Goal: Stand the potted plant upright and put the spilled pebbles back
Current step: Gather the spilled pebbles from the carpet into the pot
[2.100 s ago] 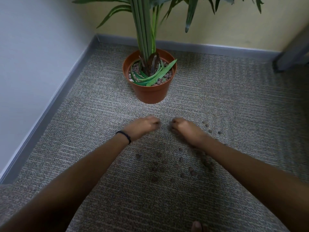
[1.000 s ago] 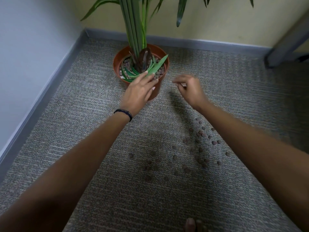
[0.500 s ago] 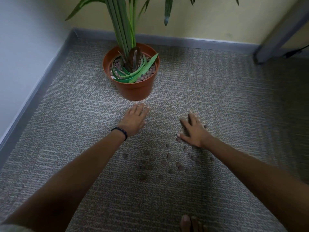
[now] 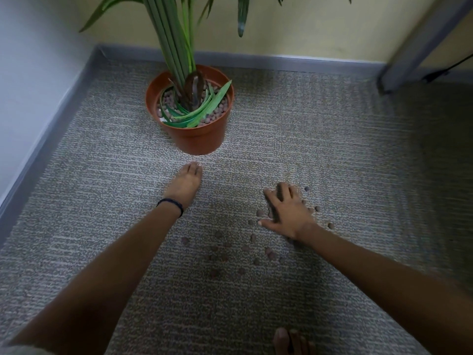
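The potted plant stands upright in its orange pot [image 4: 198, 139] on the grey carpet, green stems rising out of frame, pebbles filling the pot around them. Several brown spilled pebbles [image 4: 225, 257] lie scattered on the carpet in front of it. My left hand [image 4: 185, 184] lies flat on the carpet just below the pot, fingers together, holding nothing. My right hand [image 4: 286, 211] is spread palm-down over the pebbles at the right of the patch, fingers apart, covering some of them.
A white wall with a grey skirting board [image 4: 48, 139] runs along the left, a yellow wall along the back. A grey post [image 4: 409, 44] and a black cable [image 4: 445, 70] stand at the back right. My bare toes [image 4: 291, 342] show at the bottom edge.
Both hands came back down from the pot's rim to the carpet. The left now rests flat below the pot; the right has spread over the pebbles at the right.
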